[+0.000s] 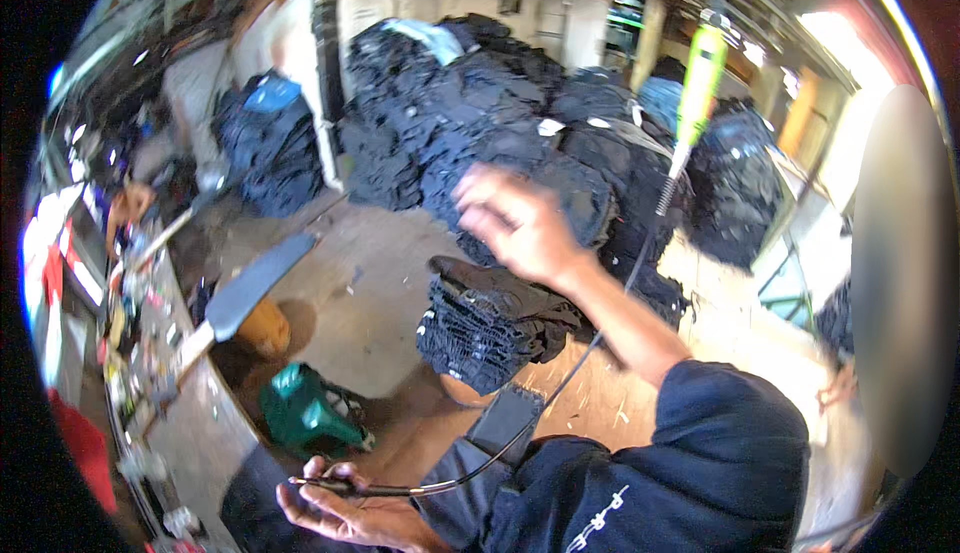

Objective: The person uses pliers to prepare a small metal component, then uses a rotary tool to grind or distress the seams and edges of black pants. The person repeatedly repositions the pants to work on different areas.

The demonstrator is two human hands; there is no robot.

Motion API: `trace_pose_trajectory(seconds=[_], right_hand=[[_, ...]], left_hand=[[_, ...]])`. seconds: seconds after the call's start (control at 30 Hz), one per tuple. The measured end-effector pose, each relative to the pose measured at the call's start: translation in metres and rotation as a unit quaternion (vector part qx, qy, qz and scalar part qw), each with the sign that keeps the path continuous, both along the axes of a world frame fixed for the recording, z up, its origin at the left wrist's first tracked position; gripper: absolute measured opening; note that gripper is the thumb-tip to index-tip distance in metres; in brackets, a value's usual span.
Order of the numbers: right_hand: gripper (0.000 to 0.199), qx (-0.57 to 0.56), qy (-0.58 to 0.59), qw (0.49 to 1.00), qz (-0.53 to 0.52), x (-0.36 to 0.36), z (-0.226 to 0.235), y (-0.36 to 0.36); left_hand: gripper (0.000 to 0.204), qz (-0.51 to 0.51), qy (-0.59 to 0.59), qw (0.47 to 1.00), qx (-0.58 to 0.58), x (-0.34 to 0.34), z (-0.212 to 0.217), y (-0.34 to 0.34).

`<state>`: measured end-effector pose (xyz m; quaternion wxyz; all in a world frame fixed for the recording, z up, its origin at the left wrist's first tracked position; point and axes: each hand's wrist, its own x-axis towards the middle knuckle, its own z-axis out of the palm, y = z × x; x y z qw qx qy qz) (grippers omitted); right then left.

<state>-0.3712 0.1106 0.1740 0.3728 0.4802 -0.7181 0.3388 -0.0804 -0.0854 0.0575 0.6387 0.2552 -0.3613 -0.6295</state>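
Observation:
My left hand (345, 505), low at the left, closes around a slim dark handpiece (365, 490) with a pointed tip. From its rear end a thin black flexible shaft (560, 393) curves up to a hanging yellow-green cylinder (703, 83) with a spring below it. My right hand (520, 228) is raised in the middle of the view, blurred, fingers stretched out and nothing seen in them. Below it sits a stack of folded dark garments (490, 328). A flat dark pad (507, 418) lies against my lap near the stack.
Large heaps of dark garments (420, 118) fill the back. At the left, a cluttered bench (215, 408) runs along the side, with a grey paddle-shaped board (262, 288) jutting out above it. Beside the bench are a green plastic object (308, 408) and a yellow-orange container (265, 330).

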Motion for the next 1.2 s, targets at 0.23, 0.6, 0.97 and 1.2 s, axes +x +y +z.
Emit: trace_pose_trajectory(seconds=[0.23, 0.6, 0.97, 1.2], right_hand=[[0.078, -0.33, 0.276, 0.797, -0.424, -0.024, 0.186, 0.212], [0.061, -0.403, -0.009, 0.888, -0.22, -0.202, 0.17, 0.277], [0.066, -0.306, 0.157, 0.901, -0.264, -0.256, 0.134, 0.272], [0.063, -0.106, 0.064, 0.913, -0.388, -0.236, 0.124, 0.218]], left_hand=[[0.054, -0.305, 0.069, 0.95, -0.003, -0.069, -0.015, 0.01], [0.058, -0.283, 0.0, 0.959, 0.009, -0.085, -0.01, 0.023], [0.053, -0.238, 0.091, 0.966, 0.048, -0.051, -0.088, -0.012], [0.045, -0.189, 0.088, 0.972, 0.106, -0.016, -0.11, -0.004]])
